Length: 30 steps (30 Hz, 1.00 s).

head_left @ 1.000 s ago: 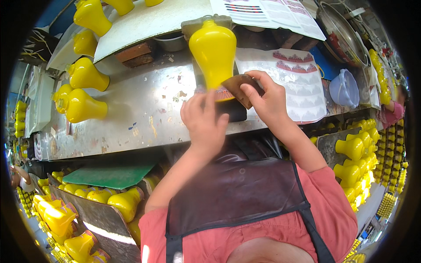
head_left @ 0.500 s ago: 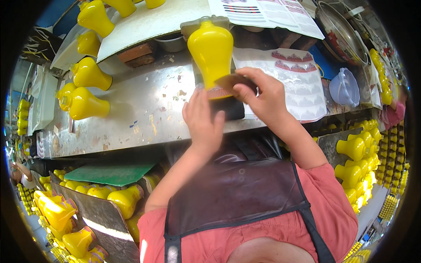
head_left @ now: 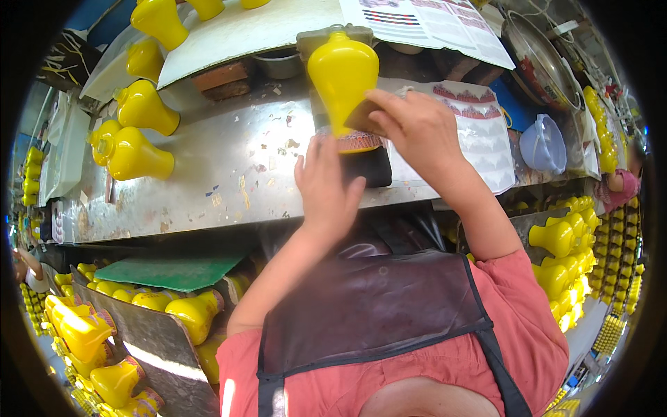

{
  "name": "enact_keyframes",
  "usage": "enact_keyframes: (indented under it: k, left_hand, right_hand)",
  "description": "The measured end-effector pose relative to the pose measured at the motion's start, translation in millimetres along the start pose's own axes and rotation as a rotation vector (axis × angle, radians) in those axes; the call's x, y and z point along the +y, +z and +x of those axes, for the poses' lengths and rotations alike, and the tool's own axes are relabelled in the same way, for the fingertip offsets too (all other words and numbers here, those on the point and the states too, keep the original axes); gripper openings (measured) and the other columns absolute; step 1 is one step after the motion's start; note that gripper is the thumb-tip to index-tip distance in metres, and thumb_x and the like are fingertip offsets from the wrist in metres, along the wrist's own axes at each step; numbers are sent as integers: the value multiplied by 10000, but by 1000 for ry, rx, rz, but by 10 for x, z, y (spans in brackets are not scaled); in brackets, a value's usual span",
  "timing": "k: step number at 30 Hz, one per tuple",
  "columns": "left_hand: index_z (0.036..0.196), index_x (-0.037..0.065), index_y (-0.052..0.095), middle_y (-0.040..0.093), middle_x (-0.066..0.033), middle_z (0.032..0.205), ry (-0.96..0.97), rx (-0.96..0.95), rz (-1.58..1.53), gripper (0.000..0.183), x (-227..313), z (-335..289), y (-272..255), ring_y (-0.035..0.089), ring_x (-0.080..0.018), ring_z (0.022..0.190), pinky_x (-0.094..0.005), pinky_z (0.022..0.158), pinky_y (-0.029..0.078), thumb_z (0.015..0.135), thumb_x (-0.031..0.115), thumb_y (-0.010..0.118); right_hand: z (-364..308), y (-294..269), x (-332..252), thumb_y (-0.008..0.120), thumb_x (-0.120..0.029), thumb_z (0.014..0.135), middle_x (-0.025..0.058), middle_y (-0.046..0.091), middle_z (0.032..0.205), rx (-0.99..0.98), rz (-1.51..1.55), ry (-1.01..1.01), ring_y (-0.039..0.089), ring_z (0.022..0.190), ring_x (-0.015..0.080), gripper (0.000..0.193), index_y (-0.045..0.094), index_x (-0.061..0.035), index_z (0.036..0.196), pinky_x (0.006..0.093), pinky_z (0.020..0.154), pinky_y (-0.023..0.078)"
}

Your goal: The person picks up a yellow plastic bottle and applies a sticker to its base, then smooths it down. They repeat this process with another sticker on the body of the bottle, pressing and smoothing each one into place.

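Note:
A glossy yellow vase lies on its side, its narrow neck toward the far edge and its base toward me. Around the base end runs a patterned pinkish decal band. Between thumb and fingers, my right hand pinches a thin, flat brown scraper, held against the vase just above the band. My left hand has its fingers stretched out, their tips at the left side of the base. Under the base sits a black pad. The grey holder is behind the vase's neck.
More yellow vases lie at the left of the metal table. A decal sheet and a lilac bucket are at right. Printed paper lies at the back. Below the table, yellow vases fill boards on both sides.
The scraper and my right hand have shifted and turned on the vase, baring more of the decal band. My left fingers stay near the base. The whole view has moved slightly.

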<state>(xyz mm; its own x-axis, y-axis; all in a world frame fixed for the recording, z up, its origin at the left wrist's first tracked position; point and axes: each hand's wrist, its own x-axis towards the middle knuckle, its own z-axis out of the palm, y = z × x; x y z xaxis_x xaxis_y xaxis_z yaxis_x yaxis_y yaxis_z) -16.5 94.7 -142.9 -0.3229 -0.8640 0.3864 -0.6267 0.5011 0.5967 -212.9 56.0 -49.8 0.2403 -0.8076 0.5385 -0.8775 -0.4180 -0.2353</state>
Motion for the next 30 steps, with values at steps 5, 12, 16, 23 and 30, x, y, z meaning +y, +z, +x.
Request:
enact_keyframes:
  k: [5, 12, 16, 23, 30]
  left_hand:
    - [1566, -78, 281, 404, -278, 1564, 11, -24, -1, 861, -3, 8, -16, 321, -448, 1493, -553, 1217, 182, 885, 227, 709]
    - [1577, -75, 257, 385, -275, 1581, 16, -17, 1, 891, -34, -13, 36, 308, -434, 1507, -556, 1221, 174, 875, 228, 716]
    - [1581, -70, 254, 382, -271, 1585, 5, -15, 2, 896, -58, -15, 61, 304, -432, 1510, -553, 1223, 172, 865, 202, 720]
    - [1577, -68, 267, 388, -271, 1580, 11, -17, 15, 874, -19, 7, -36, 294, -460, 1508, -552, 1223, 173, 861, 158, 714]
    - [1573, -75, 270, 389, -279, 1577, 14, -29, 27, 863, 34, 47, -32, 302, -456, 1507, -562, 1222, 174, 851, 110, 706]
  right_hand:
    - [-175, 19, 61, 559, -88, 1022, 39, 664, 790, -93, 835, 724, 638, 708, 99, 211, 704, -28, 1162, 271, 640, 495]
    - [-706, 53, -361, 525, -134, 981, 290, 655, 837, -542, 445, 550, 661, 778, 439, 703, 243, -8, 1613, 460, 739, 518]
    - [-744, 274, -361, 532, -71, 951, 152, 668, 933, -400, 708, 671, 637, 774, 219, 774, 175, 23, 1631, 338, 736, 522]
    - [-568, 50, -214, 612, -108, 842, 225, 691, 897, -304, 613, 687, 714, 743, 312, 823, 291, -3, 1593, 391, 691, 562]
    - [-227, 219, -398, 787, -308, 851, 233, 719, 936, -256, -54, 278, 720, 712, 371, 994, 233, 55, 1592, 450, 658, 575]
